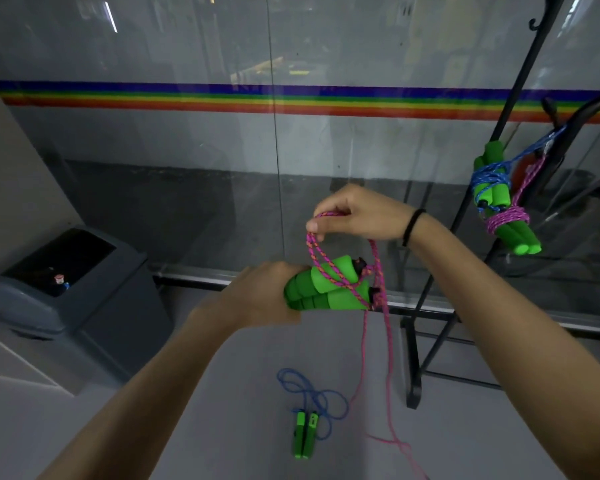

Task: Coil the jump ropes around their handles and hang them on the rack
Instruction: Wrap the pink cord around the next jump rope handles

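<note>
Head view, looking down at two bare hands in front of a glass wall. Left hand (267, 296) grips a pair of green handles (329, 289), held side by side at chest height. Right hand (357, 216), just above them, pinches a loop of pink rope (340, 281) between thumb and fingers. A turn or so of rope already crosses the handles; most of it hangs slack to the floor.

Coiling looks barely begun. Next, the loop probably has to be drawn down snug round both handles, with the slack fed up turn by turn.

A black rack (515, 98) stands to the right with two wound bundles hanging on it, one blue (490, 181), one pink (511, 230). An uncoiled blue rope (303, 434) lies on the floor below the hands.

Left fingers are hidden behind the handles. The slack rope's far end runs off the bottom edge. The hook holding the bundles is hard to make out.
</note>
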{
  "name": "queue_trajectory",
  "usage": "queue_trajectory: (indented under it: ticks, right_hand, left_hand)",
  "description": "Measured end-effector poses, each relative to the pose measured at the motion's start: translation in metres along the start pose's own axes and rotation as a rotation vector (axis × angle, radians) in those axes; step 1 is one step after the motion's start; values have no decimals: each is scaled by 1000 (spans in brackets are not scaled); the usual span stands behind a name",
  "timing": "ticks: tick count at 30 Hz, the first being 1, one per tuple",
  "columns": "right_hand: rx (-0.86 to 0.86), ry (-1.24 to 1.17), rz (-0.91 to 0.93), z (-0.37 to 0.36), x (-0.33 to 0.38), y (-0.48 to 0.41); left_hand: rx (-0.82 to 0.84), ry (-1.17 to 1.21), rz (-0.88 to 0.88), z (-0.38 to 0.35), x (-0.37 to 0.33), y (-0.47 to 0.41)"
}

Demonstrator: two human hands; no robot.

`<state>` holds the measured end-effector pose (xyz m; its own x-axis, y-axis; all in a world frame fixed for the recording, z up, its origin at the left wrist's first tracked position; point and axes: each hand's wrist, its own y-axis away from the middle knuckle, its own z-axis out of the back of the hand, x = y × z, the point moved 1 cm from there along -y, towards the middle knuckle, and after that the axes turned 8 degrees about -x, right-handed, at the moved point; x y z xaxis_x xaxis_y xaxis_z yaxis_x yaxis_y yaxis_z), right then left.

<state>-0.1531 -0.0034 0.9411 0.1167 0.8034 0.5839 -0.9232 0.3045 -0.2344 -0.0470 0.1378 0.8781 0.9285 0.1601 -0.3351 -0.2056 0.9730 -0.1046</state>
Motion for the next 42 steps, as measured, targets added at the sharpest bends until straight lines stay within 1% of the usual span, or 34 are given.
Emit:
queue_trajectory:
  ticks: [3,5,7,9,11,14,17,20,22,27,29,31,34,37,39,42]
  right_hand:
    - [1,-140,-74,-13,-14,1]
    - [-9,-192,-112,-17,-21,1]
    - [-64,-261,-165,-20,-31,4]
    - [-130,-425,-228,-26,-33,9]
    - [-150,-381,-200,-39,-30,12]
    - [-112,-286,-226,-52,-21,15]
    - [-131,-214,-258,-54,-18,18]
    - [-126,-97,-281,-53,-15,24]
    - [-89,-5,-264,-53,-10,28]
    - [63,328,-168,-45,2,37]
    - [104,375,-123,-38,10,39]
    - [130,399,-69,-30,21,40]
    - [115,366,-2,-20,32,37]
    - [66,266,41,-14,35,27]
    - [36,194,53,-12,33,19]
    - [36,-5,-10,-11,23,12]
  left_hand:
    - [-76,109,7,0,0,0]
    - [-112,209,18,-1,4,0]
    - [-169,339,39,-2,6,0]
    - [-246,481,91,-1,5,0]
    - [-319,573,129,1,5,-2]
    - [-382,676,137,6,7,-5]
    - [-452,667,157,5,10,-6]
    - [-459,696,163,5,14,-5]
    - [-449,661,181,6,15,-3]
    - [-449,498,241,4,21,1]
    - [-426,376,296,2,27,1]
    - [-367,221,335,3,30,5]
    - [-272,30,314,3,27,10]
    - [-142,-90,209,6,16,15]
    - [-71,-134,111,8,8,17]
    - [-38,-139,-12,13,0,22]
